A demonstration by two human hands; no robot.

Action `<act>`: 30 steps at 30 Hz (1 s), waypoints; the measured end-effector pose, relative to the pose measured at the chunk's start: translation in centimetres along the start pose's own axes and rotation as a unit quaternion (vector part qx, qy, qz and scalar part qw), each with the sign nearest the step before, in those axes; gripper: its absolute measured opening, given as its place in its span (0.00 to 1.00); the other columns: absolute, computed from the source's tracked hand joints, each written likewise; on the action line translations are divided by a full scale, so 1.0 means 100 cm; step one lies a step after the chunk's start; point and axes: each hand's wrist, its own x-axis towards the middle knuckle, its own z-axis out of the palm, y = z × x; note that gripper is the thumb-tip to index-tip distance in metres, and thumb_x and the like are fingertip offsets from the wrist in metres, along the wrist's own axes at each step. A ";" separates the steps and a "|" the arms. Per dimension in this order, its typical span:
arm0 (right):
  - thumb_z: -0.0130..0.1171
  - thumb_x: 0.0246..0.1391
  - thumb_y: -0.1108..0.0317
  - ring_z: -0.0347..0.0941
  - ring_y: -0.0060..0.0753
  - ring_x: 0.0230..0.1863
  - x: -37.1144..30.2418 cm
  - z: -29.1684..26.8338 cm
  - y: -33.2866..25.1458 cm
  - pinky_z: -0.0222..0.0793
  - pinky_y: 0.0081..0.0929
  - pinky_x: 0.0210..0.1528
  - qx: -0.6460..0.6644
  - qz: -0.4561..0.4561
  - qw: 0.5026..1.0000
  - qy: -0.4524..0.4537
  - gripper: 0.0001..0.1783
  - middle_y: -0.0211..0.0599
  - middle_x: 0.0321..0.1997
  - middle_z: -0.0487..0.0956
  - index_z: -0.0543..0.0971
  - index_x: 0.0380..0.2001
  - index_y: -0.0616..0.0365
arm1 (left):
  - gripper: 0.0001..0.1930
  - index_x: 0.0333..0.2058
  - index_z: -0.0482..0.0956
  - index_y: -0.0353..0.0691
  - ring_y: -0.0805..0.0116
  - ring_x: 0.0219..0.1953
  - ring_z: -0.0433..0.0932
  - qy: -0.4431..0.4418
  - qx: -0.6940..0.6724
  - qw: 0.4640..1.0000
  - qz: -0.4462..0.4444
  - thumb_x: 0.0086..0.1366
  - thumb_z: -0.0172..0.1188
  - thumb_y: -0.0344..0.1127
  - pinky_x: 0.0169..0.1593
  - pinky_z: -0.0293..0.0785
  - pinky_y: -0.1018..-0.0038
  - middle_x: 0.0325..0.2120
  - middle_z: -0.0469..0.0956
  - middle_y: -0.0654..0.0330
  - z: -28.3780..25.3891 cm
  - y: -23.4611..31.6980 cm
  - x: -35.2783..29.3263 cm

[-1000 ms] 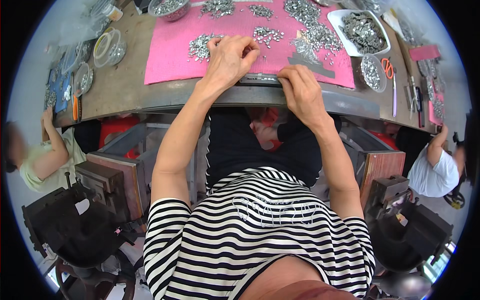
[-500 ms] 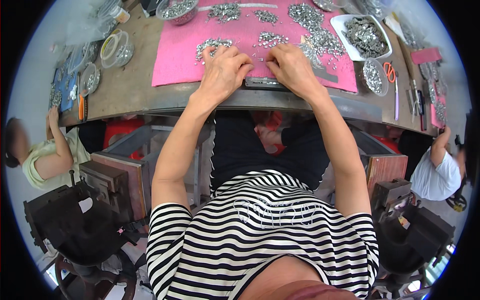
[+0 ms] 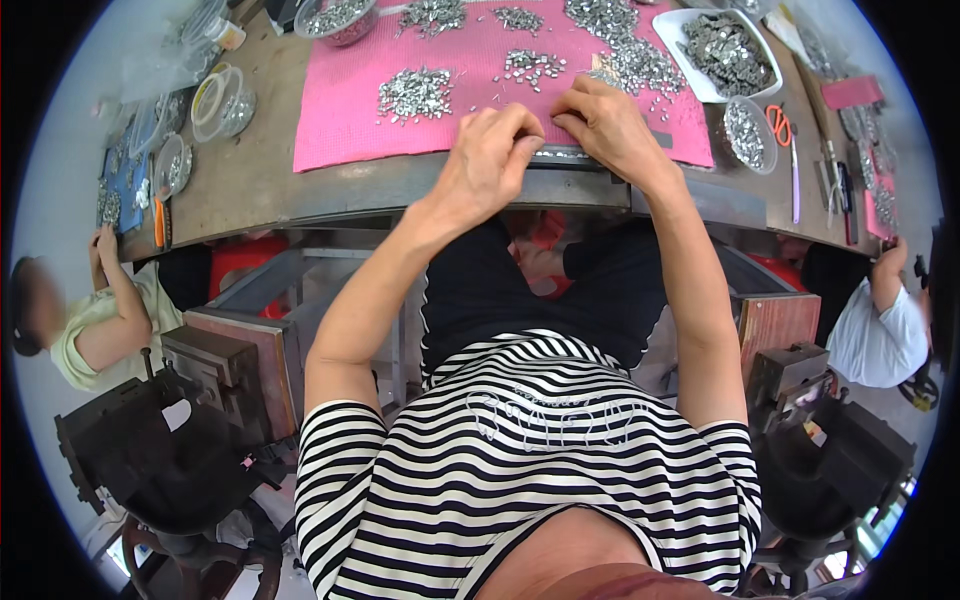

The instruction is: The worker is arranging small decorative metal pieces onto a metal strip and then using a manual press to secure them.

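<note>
Both my hands work over the near edge of a pink textured mat [image 3: 335,112]. The fingertips of my left hand [image 3: 488,158] are pinched together; whatever they hold is too small to make out. Close by on its right, my right hand [image 3: 608,122] has its thumb and fingers closed, with their contents hidden. Below and between the hands lies a narrow dark metal strip [image 3: 562,155] with small shiny bits along it, partly covered by them. Beyond my left hand is a pile of small silver metal pieces [image 3: 415,94]. A smaller loose pile [image 3: 534,67] sits beyond both hands.
A larger silver heap [image 3: 632,58] spreads at the mat's right. Beside it stand a white tray [image 3: 690,88] and a clear tub of pieces [image 3: 746,138], then orange-handled scissors [image 3: 778,125]. Clear tubs [image 3: 225,108] stand at left. Co-workers sit at both sides.
My left hand has moved right and nearer, uncovering the silver pile behind it. My right hand has shifted slightly right. The fingertips of both hands stay close together over the strip.
</note>
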 end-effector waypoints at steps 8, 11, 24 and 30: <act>0.62 0.56 0.73 0.78 0.48 0.35 -0.018 -0.016 -0.022 0.74 0.37 0.39 0.151 0.158 0.976 0.015 0.06 0.47 0.33 0.79 0.79 0.35 0.65 | 0.06 0.36 0.78 0.39 0.59 0.38 0.75 0.031 0.041 0.998 0.028 0.61 0.64 0.26 0.46 0.65 0.65 0.33 0.78 0.59 0.021 -0.002 -0.009; 0.62 0.57 0.73 0.79 0.43 0.35 -0.036 -0.012 -0.036 0.74 0.34 0.40 0.196 0.163 0.964 0.072 0.06 0.44 0.33 0.79 0.79 0.35 0.65 | 0.07 0.36 0.78 0.39 0.58 0.38 0.75 0.046 0.059 0.996 0.052 0.59 0.65 0.26 0.46 0.66 0.64 0.33 0.78 0.59 0.023 -0.004 -0.010; 0.65 0.51 0.77 0.76 0.42 0.45 -0.053 0.001 -0.048 0.67 0.36 0.50 -0.027 0.001 0.995 0.095 0.09 0.36 0.41 0.80 0.79 0.37 0.60 | 0.05 0.36 0.83 0.41 0.60 0.38 0.77 0.089 0.089 0.991 0.039 0.61 0.66 0.30 0.49 0.67 0.63 0.32 0.82 0.62 0.012 -0.002 -0.011; 0.63 0.56 0.74 0.78 0.41 0.43 -0.060 -0.007 -0.044 0.69 0.34 0.52 0.067 0.046 0.989 0.126 0.10 0.38 0.40 0.82 0.83 0.42 0.59 | 0.04 0.35 0.85 0.44 0.56 0.38 0.76 0.043 0.154 0.987 0.019 0.61 0.64 0.34 0.48 0.66 0.58 0.30 0.81 0.59 -0.014 -0.045 0.028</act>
